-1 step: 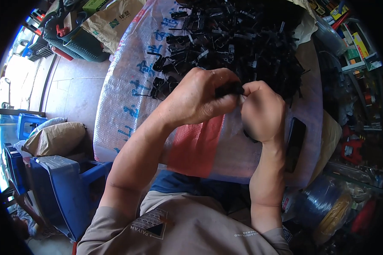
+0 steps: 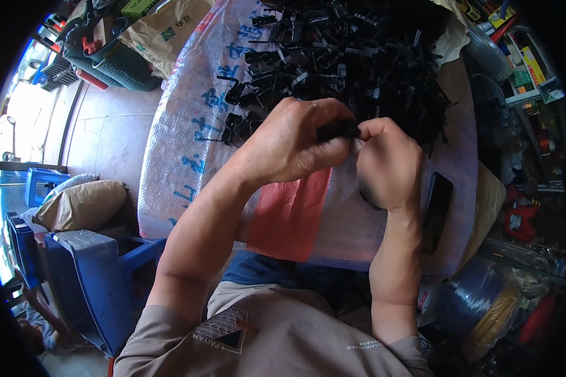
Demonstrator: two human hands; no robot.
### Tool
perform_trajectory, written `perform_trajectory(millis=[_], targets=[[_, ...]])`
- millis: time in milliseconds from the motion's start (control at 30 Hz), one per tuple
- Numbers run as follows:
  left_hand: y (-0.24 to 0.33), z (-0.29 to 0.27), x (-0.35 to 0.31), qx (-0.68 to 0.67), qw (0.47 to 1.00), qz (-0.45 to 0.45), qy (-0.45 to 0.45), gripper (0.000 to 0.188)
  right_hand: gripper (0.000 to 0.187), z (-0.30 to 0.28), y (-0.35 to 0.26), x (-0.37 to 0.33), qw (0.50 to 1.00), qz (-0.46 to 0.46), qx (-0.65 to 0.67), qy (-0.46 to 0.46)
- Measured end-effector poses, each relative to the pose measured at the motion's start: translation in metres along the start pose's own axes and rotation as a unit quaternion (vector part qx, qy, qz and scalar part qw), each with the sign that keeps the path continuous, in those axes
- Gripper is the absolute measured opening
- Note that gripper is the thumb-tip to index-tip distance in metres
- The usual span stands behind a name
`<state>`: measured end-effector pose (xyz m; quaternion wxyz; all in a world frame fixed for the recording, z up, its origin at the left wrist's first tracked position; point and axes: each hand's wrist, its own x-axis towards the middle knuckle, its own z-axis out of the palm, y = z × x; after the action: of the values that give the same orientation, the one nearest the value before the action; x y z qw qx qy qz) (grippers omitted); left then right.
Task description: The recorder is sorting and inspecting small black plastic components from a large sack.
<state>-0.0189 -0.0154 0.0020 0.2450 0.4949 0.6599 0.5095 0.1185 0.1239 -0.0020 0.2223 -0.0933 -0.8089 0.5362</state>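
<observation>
Both my hands meet over the near edge of a heap of black plastic parts [image 2: 358, 69]. My left hand [image 2: 299, 141] is curled around one small black plastic part [image 2: 336, 130], which its fingers largely cover. At the right end of that part, my right hand [image 2: 390, 163] pinches with thumb and forefinger; its palm is blurred. Below my right hand a dark rounded edge pokes out, mostly hidden. Under everything lies a white woven sack [image 2: 179, 154] with blue lettering and a red band [image 2: 289, 217].
A black phone-like slab [image 2: 438, 213] lies right of my right forearm. At left stand a blue plastic crate [image 2: 85, 283], a stuffed tan sack [image 2: 85, 204] and dark green buckets [image 2: 122, 72]. Crowded shelves [image 2: 534, 75] and a wrapped spool [image 2: 471, 308] line the right. Another person [image 2: 41, 327] shows at lower left.
</observation>
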Motion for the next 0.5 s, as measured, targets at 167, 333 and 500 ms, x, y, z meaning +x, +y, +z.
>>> perform_trajectory(millis=[167, 333, 500], targets=[[-0.017, -0.015, 0.007, -0.398, 0.913, -0.049, 0.081, 0.042, 0.023, 0.012, 0.004, 0.000, 0.999, -0.002, -0.001, 0.035], [-0.046, -0.034, 0.007, -0.635, 0.764, -0.028, 0.112, 0.033, 0.034, 0.043, 0.007, 0.000, 0.940, -0.129, -0.315, -0.023], [-0.044, -0.033, 0.006, -0.673, 0.728, -0.054, 0.116, 0.016, 0.019, 0.041, 0.019, 0.002, 0.941, -0.132, -0.308, 0.052]])
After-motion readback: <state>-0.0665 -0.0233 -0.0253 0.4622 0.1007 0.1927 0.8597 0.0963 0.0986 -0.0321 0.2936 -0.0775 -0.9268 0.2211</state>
